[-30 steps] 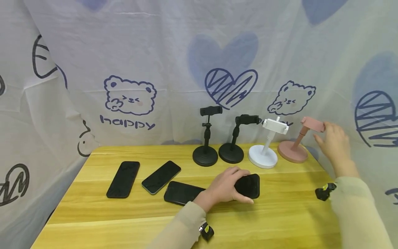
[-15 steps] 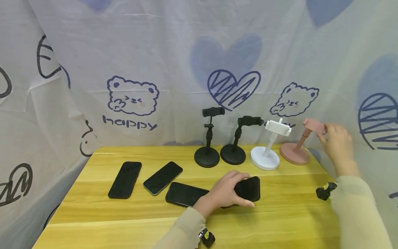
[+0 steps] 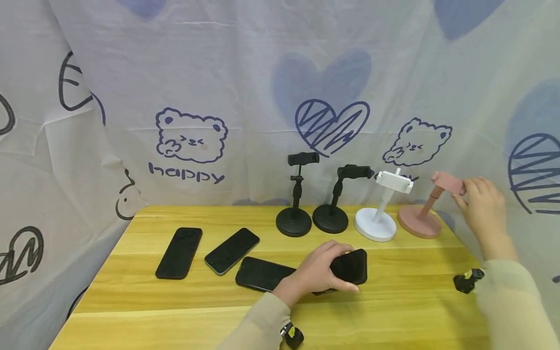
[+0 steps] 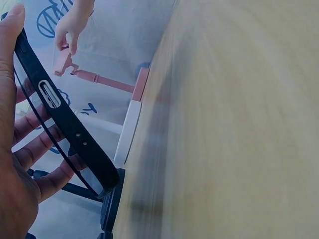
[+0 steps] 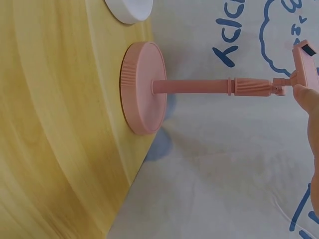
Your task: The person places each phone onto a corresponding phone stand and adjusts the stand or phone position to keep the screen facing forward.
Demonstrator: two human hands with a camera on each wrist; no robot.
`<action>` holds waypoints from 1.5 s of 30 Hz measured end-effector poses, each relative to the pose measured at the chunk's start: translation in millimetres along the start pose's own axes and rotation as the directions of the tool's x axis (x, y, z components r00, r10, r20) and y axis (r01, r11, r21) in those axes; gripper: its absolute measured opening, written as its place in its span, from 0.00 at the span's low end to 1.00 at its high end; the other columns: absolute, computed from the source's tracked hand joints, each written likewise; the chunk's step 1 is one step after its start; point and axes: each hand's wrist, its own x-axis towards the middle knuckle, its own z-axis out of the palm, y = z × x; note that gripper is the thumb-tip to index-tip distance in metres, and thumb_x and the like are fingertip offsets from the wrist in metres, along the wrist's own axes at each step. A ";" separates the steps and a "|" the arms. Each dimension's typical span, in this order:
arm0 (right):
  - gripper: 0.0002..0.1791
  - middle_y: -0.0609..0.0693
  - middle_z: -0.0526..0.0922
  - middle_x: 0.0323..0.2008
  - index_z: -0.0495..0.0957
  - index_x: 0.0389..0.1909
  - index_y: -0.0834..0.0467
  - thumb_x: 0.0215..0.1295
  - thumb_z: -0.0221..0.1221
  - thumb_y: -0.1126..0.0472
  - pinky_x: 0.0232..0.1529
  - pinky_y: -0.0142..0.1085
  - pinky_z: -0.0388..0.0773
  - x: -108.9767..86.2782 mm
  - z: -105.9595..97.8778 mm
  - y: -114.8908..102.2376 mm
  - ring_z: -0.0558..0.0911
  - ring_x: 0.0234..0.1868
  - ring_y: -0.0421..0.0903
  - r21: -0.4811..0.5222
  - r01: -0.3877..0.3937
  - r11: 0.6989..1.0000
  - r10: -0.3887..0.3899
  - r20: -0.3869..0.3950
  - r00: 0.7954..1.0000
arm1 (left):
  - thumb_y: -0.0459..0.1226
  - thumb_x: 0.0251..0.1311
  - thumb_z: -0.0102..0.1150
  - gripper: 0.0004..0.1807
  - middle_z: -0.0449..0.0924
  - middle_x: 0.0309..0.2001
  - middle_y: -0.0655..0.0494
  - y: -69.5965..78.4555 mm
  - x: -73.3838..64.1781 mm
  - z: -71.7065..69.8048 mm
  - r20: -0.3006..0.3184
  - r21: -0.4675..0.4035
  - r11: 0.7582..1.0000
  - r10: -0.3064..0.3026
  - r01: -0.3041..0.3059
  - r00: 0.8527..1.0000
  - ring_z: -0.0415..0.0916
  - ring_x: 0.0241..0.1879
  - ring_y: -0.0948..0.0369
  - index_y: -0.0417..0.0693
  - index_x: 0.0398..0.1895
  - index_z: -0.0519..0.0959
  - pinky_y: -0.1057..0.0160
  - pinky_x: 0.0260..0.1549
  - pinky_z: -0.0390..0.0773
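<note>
My left hand (image 3: 318, 267) grips a black smartphone (image 3: 352, 267), thumb along one side and fingers around the other. In the left wrist view the phone (image 4: 75, 127) shows its edge with the charging port, tilted above the table. My right hand (image 3: 485, 209) reaches to the back right and pinches the end of the clamp on a pink phone stand (image 3: 420, 221). The right wrist view shows the thumb of this hand (image 5: 310, 107) at the clamp, while the stand's round base (image 5: 144, 87) sits on the table.
A white phone stand (image 3: 376, 224) and two black phone stands, the left one (image 3: 293, 222) and the right one (image 3: 330, 218), line the back edge. Three more black phones lie on the wooden table (image 3: 175, 318): the left (image 3: 179, 253), middle (image 3: 232, 251) and right (image 3: 264, 273). A printed curtain (image 3: 258, 184) hangs behind.
The whole head view has shifted slightly. My right hand has drawn the pink stand a little to the right and nearer. My left hand keeps hold of the phone.
</note>
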 end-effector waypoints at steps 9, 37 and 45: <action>0.21 0.71 0.78 0.44 0.74 0.42 0.73 0.49 0.70 0.68 0.52 0.64 0.70 -11.6 -6.1 1.3 0.74 0.50 0.69 -0.017 0.072 0.997 -0.073 -0.090 0.993 | 0.61 0.40 0.74 0.44 0.75 0.53 0.64 0.8 -1.0 1.1 0.006 -0.019 1.000 -0.012 0.013 1.000 0.74 0.50 0.68 0.62 0.63 0.71 0.69 0.52 0.76; 0.43 0.71 0.79 0.41 0.75 0.42 0.72 0.72 0.35 0.33 0.52 0.64 0.70 -37.7 -37.9 -17.4 0.75 0.51 0.68 -0.003 0.200 0.980 -0.199 -0.125 0.972 | 0.61 0.39 0.75 0.44 0.75 0.52 0.65 25.9 13.0 5.1 -0.057 -0.064 0.998 -0.029 0.025 0.998 0.73 0.48 0.67 0.63 0.63 0.71 0.71 0.48 0.75; 0.43 0.70 0.80 0.41 0.76 0.43 0.71 0.71 0.36 0.32 0.53 0.64 0.69 -46.6 -44.4 -19.8 0.74 0.52 0.68 0.029 0.207 0.978 -0.201 -0.149 0.968 | 0.61 0.39 0.75 0.45 0.74 0.54 0.64 39.2 24.9 4.8 -0.068 -0.074 0.996 -0.046 0.041 0.997 0.73 0.51 0.69 0.66 0.65 0.69 0.68 0.50 0.76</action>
